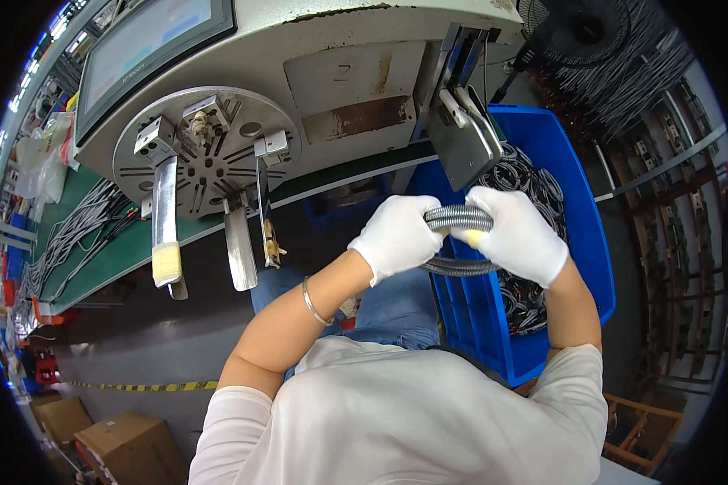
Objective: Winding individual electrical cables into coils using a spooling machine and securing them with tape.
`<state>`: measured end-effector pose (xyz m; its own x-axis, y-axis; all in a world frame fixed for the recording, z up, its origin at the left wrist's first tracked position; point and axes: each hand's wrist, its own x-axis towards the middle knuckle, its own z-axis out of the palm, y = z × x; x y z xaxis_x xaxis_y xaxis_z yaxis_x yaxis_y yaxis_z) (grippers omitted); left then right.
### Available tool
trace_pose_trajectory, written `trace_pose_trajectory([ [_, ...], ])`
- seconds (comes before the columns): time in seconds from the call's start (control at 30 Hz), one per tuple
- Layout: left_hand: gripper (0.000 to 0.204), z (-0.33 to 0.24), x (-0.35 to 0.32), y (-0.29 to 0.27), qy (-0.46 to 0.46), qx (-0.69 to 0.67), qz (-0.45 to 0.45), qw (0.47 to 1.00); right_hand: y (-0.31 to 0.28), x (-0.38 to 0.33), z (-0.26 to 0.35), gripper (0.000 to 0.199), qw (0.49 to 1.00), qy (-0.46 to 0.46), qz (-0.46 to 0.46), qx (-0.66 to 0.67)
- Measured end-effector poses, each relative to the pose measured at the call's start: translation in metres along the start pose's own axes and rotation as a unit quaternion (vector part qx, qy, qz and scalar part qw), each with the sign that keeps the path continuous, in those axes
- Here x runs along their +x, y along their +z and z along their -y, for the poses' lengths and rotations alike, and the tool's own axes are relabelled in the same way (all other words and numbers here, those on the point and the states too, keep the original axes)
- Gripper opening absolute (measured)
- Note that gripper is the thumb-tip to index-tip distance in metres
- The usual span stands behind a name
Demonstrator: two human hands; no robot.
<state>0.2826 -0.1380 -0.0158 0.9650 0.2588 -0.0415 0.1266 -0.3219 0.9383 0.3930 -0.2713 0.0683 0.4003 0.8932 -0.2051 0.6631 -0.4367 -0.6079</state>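
Head view: how many hands are present, and in what state?

Two, both white-gloved. The left hand (403, 234) is closed round the left side of one grey ribbed coil (459, 215); the right hand (526, 234) grips its right side.

Position of that coil?

Raised in front of the person, between the hands, overlapping the left side of one blue bin (582, 186) in this view. Number of turns: cannot tell, as the hands cover part of it.

Contents of the bin?

Many coiled cables (532, 171), too tangled to count.

And the machine (323, 36)?

One screen (150, 48) and one slotted disc (218, 174). At least three arms hang from the disc: one yellow-wrapped blade (165, 218), one bare blade (239, 250), one narrow arm (264, 198) with a worn tip.

Other items?

One fan (582, 32) at upper right, one bracelet (309, 301) on the left forearm, two cartons (129, 449) at lower left.
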Motion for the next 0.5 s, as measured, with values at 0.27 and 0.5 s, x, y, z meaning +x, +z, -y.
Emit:
trace_pose_trajectory([
  [0.27, 0.01, -0.037, -0.016, -0.014, 0.018, -0.344, 0.13, 0.93, -0.02, 0.006, -0.018, 0.032, 0.947, -0.218, -0.101, 0.213],
  [0.5, 0.018, -0.043, 0.005, -0.013, -0.097, -0.318, 0.226, 0.916, -0.035, 0.026, -0.008, 0.026, 0.82, -0.523, -0.191, -0.132],
])
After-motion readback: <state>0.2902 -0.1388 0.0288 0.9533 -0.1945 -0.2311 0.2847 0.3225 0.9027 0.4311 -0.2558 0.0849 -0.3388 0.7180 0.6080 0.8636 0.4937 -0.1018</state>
